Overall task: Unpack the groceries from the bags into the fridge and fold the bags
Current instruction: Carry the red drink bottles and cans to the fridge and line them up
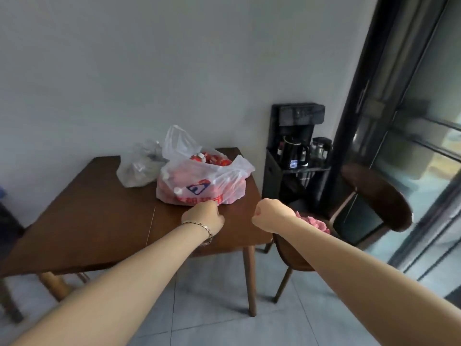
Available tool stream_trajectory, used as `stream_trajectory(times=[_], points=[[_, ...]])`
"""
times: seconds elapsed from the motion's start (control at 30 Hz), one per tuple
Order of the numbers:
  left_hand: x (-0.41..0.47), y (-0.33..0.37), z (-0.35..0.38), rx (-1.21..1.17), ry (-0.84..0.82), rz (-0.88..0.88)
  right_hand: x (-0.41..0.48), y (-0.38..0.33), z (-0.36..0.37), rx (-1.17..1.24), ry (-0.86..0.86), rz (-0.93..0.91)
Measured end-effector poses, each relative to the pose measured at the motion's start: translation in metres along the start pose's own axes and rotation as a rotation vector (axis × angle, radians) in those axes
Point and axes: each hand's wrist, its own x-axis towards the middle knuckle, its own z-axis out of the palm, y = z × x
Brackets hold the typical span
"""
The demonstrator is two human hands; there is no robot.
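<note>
left hand (203, 216) curled at printed bag (202, 183) near edge, grip unclear | right hand (272, 214) fisted, empty, apart | clear bag (139, 166) behind, on surface (99, 208)

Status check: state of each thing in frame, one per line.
printed bag: on table, mouth open, red items inside.
clear bag: on table behind it, crumpled.
left grip: fingers curled, at printed bag's near edge; no hold visible.
right grip: fist, holding nothing.
black kettle: upright on stand's shelf.
glass pot: upright beside it.
</note>
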Motion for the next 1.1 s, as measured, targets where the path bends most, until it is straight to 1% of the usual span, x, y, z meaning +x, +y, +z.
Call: stream_trajectory(times=[0.13,0.23,0.3,0.33,0.43,0.47,0.53,0.6,0.67,0.8,0.9,1.0,1.1], points=[[0.083,-0.001,-0.021,-0.037,0.073,-0.045,0.105,-0.02,-0.018,-0.097,-0.056,-0.091],[0.138,-0.013,-0.033,-0.08,0.095,-0.086,0.183,-0.043,-0.023,-0.09,-0.17,-0.033],[0.173,-0.028,-0.032,-0.095,0.115,-0.098,0.228,-0.058,-0.018,-0.079,-0.193,0.011],[0.187,-0.035,-0.031,-0.107,0.128,-0.102,0.246,-0.064,-0.015,-0.095,-0.186,0.005],[0.244,-0.06,-0.027,-0.151,0.155,-0.106,0.303,-0.078,-0.003,-0.093,-0.068,-0.094],[0.267,-0.069,-0.026,-0.171,0.16,-0.091,0.321,-0.082,0.001,-0.056,-0.053,-0.103],[0.309,-0.087,-0.023,-0.231,0.166,-0.07,0.353,-0.092,0.007,0.049,-0.042,-0.058],[0.349,-0.102,-0.021,-0.259,0.141,-0.057,0.385,-0.101,0.014,0.104,-0.008,-0.004],[0.38,-0.11,-0.021,-0.236,0.099,-0.006,0.412,-0.105,0.019,0.142,0.024,0.053],[0.449,-0.124,-0.016,-0.231,0.014,0.043,0.465,-0.109,0.03,0.19,0.019,0.18],[0.481,-0.126,0.0,-0.145,-0.067,0.071,0.492,-0.102,0.044,0.176,-0.045,0.231],[0.513,-0.127,0.016,-0.081,-0.104,0.062,0.521,-0.092,0.057,0.086,-0.086,0.275],[0.542,-0.124,0.026,0.041,-0.094,0.057,0.544,-0.084,0.064,-0.116,-0.104,0.229]])
